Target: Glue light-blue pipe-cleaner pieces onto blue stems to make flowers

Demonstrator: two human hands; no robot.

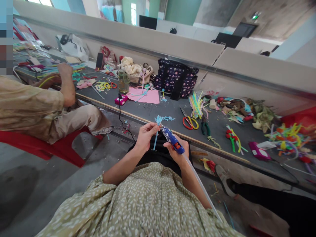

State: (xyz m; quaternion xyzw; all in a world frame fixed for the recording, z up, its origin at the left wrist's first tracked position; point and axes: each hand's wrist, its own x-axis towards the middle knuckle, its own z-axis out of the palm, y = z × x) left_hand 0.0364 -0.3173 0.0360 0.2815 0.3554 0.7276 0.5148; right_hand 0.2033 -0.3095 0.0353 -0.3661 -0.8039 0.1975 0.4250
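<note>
My left hand [145, 135] pinches a light-blue pipe-cleaner flower [158, 120] whose frilly head points up and whose straight stem [155, 141] hangs below the fingers. In my right hand [181, 151] is a blue hot glue gun [173, 140], its worn tip close to the flower's head; whether the two touch I cannot tell. A long translucent glue stick [199, 182] runs out of the gun's back end. Just beyond my hands, small light-blue pieces [169, 118] lie on the dark table [138, 112].
Scissors [189, 122] and pliers [204, 126] lie right of centre, beside a bundle of pale strips [197, 104]. A pink sheet [148, 96], a jar [123, 82] and a dotted bag [175, 79] stand farther back. A co-worker [37, 105] sits at left on a red stool [61, 149].
</note>
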